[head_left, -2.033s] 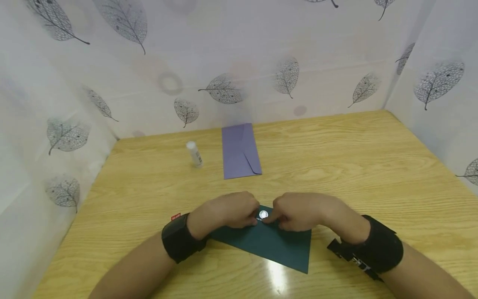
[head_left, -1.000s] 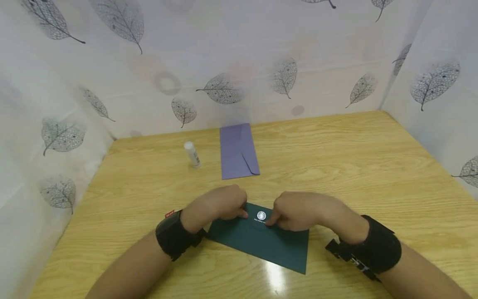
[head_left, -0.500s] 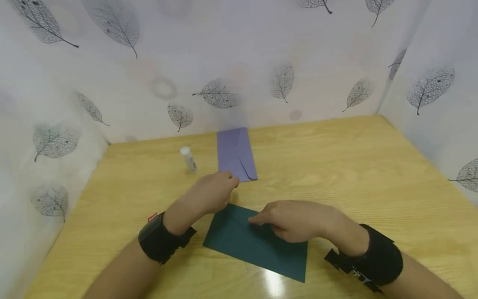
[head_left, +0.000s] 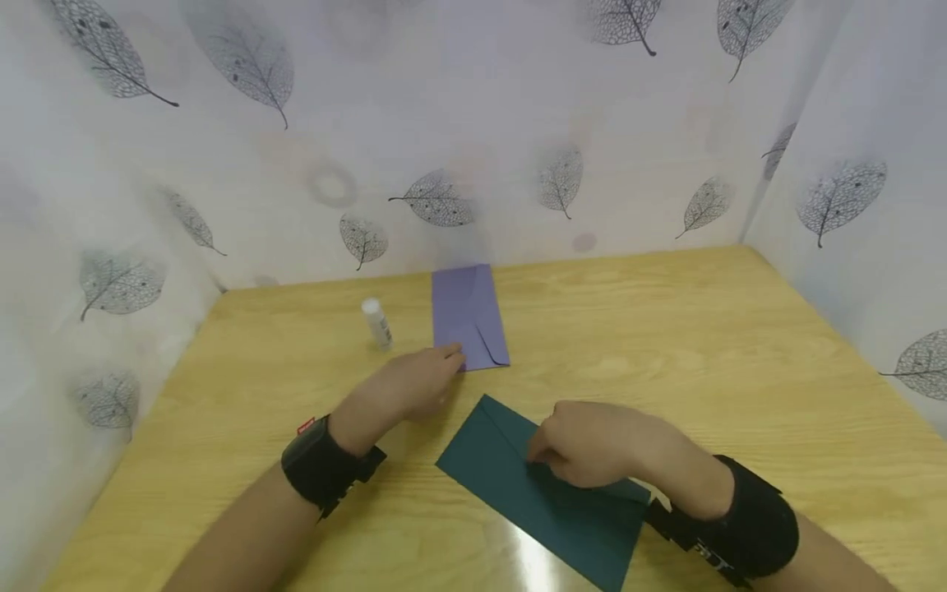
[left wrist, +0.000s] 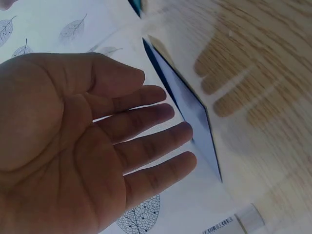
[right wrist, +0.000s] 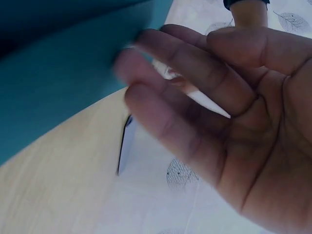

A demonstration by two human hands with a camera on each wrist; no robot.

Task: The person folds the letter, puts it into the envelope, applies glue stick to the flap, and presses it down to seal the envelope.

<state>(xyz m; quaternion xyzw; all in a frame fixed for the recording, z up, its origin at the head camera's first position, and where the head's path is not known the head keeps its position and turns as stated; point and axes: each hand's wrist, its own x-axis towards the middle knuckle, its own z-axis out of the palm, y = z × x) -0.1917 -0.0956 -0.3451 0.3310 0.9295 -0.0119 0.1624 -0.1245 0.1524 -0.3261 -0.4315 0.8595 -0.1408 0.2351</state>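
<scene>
A dark green envelope (head_left: pixel 503 477) lies slanted on the table near the front in the head view. My right hand (head_left: pixel 599 444) is over its upper part, fingertips at the paper; in the right wrist view its fingers (right wrist: pixel 170 126) are loosely bent beside the envelope and do not pinch it. The round emblem is hidden from the head view. Farther back lies a purple envelope (head_left: pixel 468 312), its flap edge showing. My left hand (head_left: pixel 410 382) reaches its near left corner; in the left wrist view the fingers (left wrist: pixel 156 141) are extended and grip nothing.
A white capped tube (head_left: pixel 377 322), like a glue stick, stands left of the purple envelope. The wooden table (head_left: pixel 666 329) ends against white leaf-patterned curtains (head_left: pixel 503 123) at the back and both sides.
My left hand has left the green envelope and moved forward to the purple one. The green envelope has turned clockwise and shifted right, with my right hand still at it.
</scene>
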